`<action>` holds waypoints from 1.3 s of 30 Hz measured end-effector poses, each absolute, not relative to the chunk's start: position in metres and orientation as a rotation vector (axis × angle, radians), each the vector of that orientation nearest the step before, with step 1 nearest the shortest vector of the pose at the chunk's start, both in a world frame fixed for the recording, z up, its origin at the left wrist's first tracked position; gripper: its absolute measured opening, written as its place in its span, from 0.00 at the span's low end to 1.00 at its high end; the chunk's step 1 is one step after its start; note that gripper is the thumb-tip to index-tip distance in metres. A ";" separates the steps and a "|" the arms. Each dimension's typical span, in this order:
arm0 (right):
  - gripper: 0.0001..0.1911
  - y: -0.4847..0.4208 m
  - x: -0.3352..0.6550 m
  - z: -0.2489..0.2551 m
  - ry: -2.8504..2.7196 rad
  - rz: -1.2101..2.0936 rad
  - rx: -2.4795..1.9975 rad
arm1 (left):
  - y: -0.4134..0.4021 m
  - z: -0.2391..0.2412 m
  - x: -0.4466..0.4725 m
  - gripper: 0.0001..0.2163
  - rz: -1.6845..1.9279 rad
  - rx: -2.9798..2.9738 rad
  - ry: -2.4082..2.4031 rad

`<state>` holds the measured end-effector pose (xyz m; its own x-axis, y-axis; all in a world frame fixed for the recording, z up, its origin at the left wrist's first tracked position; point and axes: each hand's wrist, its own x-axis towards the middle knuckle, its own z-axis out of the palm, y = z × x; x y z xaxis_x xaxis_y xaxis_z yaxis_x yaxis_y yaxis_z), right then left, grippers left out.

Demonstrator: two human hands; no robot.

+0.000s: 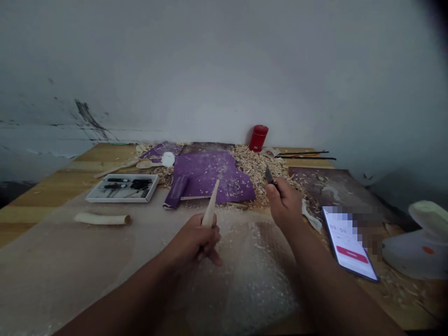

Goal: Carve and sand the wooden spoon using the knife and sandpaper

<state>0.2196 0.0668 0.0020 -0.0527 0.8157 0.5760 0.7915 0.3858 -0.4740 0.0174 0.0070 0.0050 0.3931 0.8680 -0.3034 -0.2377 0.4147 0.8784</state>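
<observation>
My left hand (199,240) is closed around a pale, tapered piece of wood (212,205), its narrow tip pointing up and away from me. To the right, my right hand (287,203) grips a carving knife (269,174) by its dark handle, blade upward. Knife and wood are apart. Beyond both hands lies purple sandpaper (210,170) dusted with pale bits. A heap of wood shavings (257,168) spreads behind the knife. A rolled purple sheet (176,190) rests at the sandpaper's left edge.
A peeled stick (102,219) and a white tray of dark tools (122,198) lie on the left; wooden spoons (149,164) are behind. A red can (259,138) stands by the wall. A phone (350,249) and a white rabbit-shaped object (416,249) are at right. Clear plastic sheeting (147,280) covers the front.
</observation>
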 end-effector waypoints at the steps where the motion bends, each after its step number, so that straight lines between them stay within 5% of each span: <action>1: 0.16 0.064 0.216 0.002 -1.886 0.124 -1.339 | 0.007 0.005 0.018 0.08 0.825 0.855 0.886; 9: 0.20 0.041 0.173 -0.002 -2.526 0.539 -0.956 | 0.010 0.000 0.018 0.03 0.771 0.955 0.974; 19: 0.19 0.063 0.207 0.003 -2.087 -0.067 -1.455 | 0.007 -0.002 0.015 0.08 0.804 0.758 0.689; 29: 0.19 0.038 0.174 0.008 -2.545 0.412 -1.107 | 0.010 0.003 0.020 0.06 0.845 0.954 1.056; 39: 0.20 0.050 0.190 0.009 -2.494 0.066 -1.333 | 0.005 0.006 0.019 0.07 0.823 0.907 0.969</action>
